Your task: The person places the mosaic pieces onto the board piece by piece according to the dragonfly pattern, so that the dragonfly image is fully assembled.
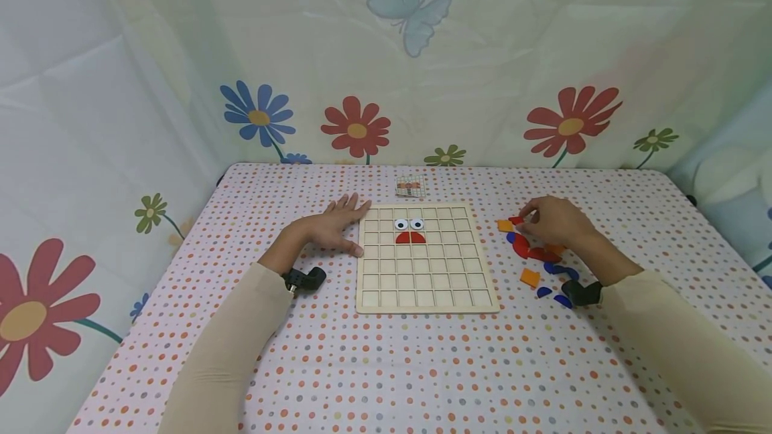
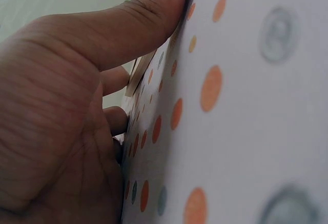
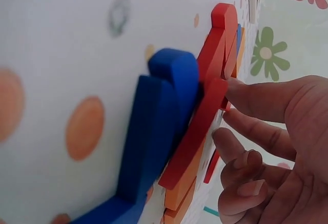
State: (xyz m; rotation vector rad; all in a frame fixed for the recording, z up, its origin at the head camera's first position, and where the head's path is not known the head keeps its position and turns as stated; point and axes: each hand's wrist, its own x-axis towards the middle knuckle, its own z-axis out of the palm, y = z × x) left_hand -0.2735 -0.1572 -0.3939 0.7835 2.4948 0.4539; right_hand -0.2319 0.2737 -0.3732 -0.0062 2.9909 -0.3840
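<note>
A light wooden grid board [image 1: 431,280] lies mid-table. On it are two round eye pieces [image 1: 401,224] side by side, with two red quarter-round pieces [image 1: 403,238] directly below. My left hand [image 1: 330,225] rests at the board's left edge, fingers spread, thumb and a fingertip touching the rim. To the right of the board, my right hand [image 1: 557,221] reaches into a loose group of pieces. Its thumb and index finger pinch a small red piece [image 1: 515,220], partly hidden by the fingertips. Close by lie red curved pieces [image 3: 197,131], blue pieces [image 3: 148,131] and orange squares [image 1: 505,226].
Behind the board lies a small picture card [image 1: 410,186] with a grid pattern. Nearer the right forearm are an orange square [image 1: 530,278] and blue half-round pieces [image 1: 563,301]. A dotted cloth [image 1: 374,374] covers the table, and a flowered curtain [image 1: 482,52] hangs behind.
</note>
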